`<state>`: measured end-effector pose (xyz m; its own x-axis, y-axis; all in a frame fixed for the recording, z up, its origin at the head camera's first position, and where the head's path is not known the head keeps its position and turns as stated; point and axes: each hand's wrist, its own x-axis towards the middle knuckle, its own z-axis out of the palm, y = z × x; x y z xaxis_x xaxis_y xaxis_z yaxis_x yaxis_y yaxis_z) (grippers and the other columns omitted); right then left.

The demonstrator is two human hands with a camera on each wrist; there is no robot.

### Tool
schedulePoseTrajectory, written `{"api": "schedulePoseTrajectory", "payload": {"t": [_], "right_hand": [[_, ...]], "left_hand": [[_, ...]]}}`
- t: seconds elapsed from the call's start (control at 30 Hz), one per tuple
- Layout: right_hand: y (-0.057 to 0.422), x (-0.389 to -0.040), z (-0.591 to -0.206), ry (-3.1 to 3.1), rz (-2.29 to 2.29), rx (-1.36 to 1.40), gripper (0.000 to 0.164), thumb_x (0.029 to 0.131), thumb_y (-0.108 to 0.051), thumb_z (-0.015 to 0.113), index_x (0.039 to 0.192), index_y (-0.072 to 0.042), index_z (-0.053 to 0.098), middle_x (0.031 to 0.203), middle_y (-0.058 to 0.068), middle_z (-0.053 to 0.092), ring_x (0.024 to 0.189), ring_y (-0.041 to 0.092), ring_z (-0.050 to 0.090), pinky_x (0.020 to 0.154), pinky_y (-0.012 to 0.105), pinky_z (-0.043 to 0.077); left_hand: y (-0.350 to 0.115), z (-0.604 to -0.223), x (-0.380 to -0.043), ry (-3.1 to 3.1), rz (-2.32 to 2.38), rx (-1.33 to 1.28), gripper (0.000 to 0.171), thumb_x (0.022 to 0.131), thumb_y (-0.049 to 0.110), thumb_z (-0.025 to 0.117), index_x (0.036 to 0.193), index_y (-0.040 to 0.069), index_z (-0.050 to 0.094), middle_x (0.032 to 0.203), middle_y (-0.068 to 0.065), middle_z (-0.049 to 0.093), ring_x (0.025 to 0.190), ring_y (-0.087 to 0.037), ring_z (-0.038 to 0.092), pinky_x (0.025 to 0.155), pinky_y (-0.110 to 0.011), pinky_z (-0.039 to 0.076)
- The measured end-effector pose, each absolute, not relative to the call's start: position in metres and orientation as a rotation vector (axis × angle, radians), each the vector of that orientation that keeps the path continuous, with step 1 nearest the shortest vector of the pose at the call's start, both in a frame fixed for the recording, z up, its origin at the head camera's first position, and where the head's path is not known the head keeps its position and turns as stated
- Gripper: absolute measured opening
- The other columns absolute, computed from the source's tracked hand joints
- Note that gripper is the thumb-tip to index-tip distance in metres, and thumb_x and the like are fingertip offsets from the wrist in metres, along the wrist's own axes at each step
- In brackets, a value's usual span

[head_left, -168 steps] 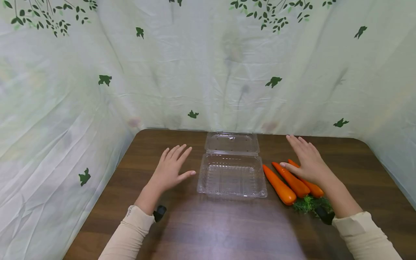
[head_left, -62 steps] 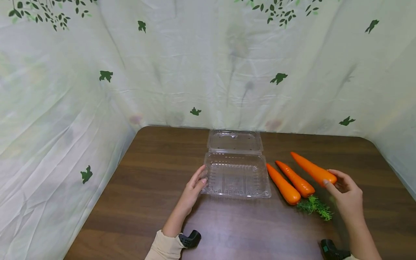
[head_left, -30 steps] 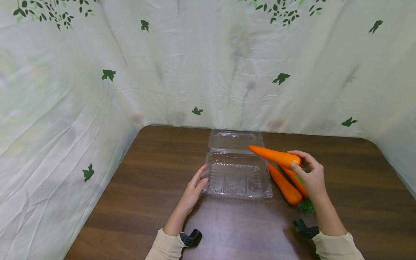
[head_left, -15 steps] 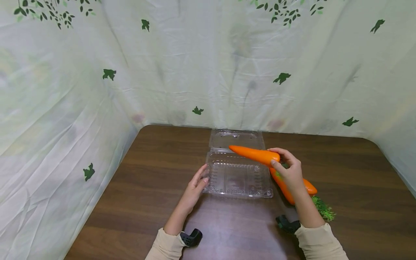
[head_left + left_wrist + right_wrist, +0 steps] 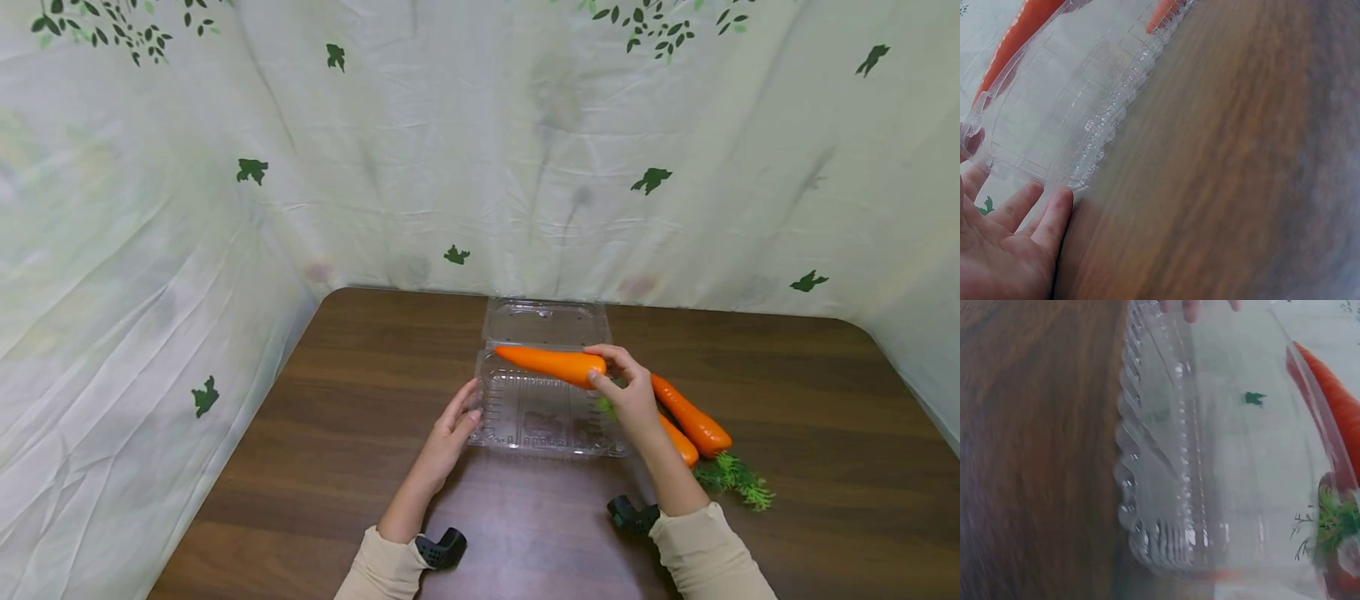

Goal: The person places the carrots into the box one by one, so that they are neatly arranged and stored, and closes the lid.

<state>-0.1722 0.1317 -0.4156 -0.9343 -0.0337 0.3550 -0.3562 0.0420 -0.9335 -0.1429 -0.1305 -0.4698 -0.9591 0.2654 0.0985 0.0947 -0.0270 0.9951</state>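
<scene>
A clear plastic clamshell box [image 5: 517,425] lies on the table, its hinged lid [image 5: 546,321] folded back toward the curtain. My right hand [image 5: 633,400] grips an orange carrot [image 5: 551,363] by its thick end, between thumb and fingers. The carrot lies across the back part of the box in the head view, tip to the left, with green leaves hanging below the hand. My left hand [image 5: 444,442] touches the box's left side. In the left wrist view, its fingers [image 5: 1054,219] are extended against the clear wall.
Two more carrots lie right of the box: one farther back [image 5: 697,421], one partly behind my right forearm [image 5: 681,446]. Their green leafy tops [image 5: 735,479] rest on the brown wooden table [image 5: 337,467]. A pale patterned curtain [image 5: 405,167] stands behind and beside the table.
My right hand has picked up a carrot from the right and carried it left to above the box. My left hand came to the box's left side and has stayed there.
</scene>
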Motion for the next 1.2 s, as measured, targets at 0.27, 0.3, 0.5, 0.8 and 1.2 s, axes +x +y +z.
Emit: {"api": "schedulePoseTrajectory", "payload": {"t": [0.27, 0.3, 0.5, 0.8, 1.2], "right_hand": [[0.131, -0.187, -0.440, -2.158, 2.080, 0.352, 0.031, 0.087, -0.009, 0.059, 0.116, 0.002, 0.056, 0.108, 0.009, 0.053, 0.082, 0.017, 0.048, 0.063, 0.022, 0.043], [0.130, -0.188, -0.442, -2.169, 2.090, 0.349, 0.033, 0.087, -0.011, 0.059, 0.117, 0.002, 0.055, 0.108, 0.009, 0.053, 0.083, 0.017, 0.048, 0.063, 0.023, 0.044], [0.129, -0.193, -0.444, -2.227, 2.142, 0.301, 0.037, 0.087, -0.014, 0.060, 0.119, 0.002, 0.051, 0.113, 0.015, 0.051, 0.091, 0.017, 0.051, 0.072, 0.022, 0.046], [0.126, -0.195, -0.444, -2.355, 2.126, 0.213, 0.036, 0.085, -0.015, 0.063, 0.116, 0.000, 0.051, 0.112, 0.017, 0.050, 0.096, 0.025, 0.050, 0.075, 0.029, 0.047], [0.123, -0.198, -0.448, -2.458, 2.050, 0.229, 0.035, 0.085, -0.013, 0.062, 0.116, 0.000, 0.052, 0.112, 0.017, 0.053, 0.097, 0.026, 0.051, 0.078, 0.041, 0.046]], "left_hand": [[-0.130, -0.470, -0.143, 2.108, 2.117, 0.396, 0.049, 0.096, 0.007, 0.040, 0.141, 0.004, 0.022, 0.139, -0.027, 0.026, 0.123, -0.041, 0.032, 0.097, -0.049, 0.030], [-0.130, -0.470, -0.143, 2.110, 2.117, 0.397, 0.049, 0.096, 0.007, 0.040, 0.141, 0.004, 0.022, 0.139, -0.028, 0.026, 0.123, -0.041, 0.032, 0.097, -0.048, 0.030], [-0.130, -0.469, -0.143, 2.118, 2.111, 0.390, 0.050, 0.096, 0.007, 0.041, 0.141, 0.004, 0.022, 0.139, -0.027, 0.026, 0.123, -0.040, 0.032, 0.097, -0.047, 0.030], [-0.129, -0.468, -0.143, 2.103, 2.128, 0.390, 0.050, 0.095, 0.006, 0.040, 0.141, 0.004, 0.022, 0.139, -0.027, 0.026, 0.122, -0.041, 0.033, 0.097, -0.049, 0.030], [-0.130, -0.468, -0.143, 2.114, 2.118, 0.378, 0.050, 0.095, 0.006, 0.040, 0.141, 0.003, 0.021, 0.139, -0.027, 0.027, 0.121, -0.041, 0.034, 0.097, -0.048, 0.031]]}}
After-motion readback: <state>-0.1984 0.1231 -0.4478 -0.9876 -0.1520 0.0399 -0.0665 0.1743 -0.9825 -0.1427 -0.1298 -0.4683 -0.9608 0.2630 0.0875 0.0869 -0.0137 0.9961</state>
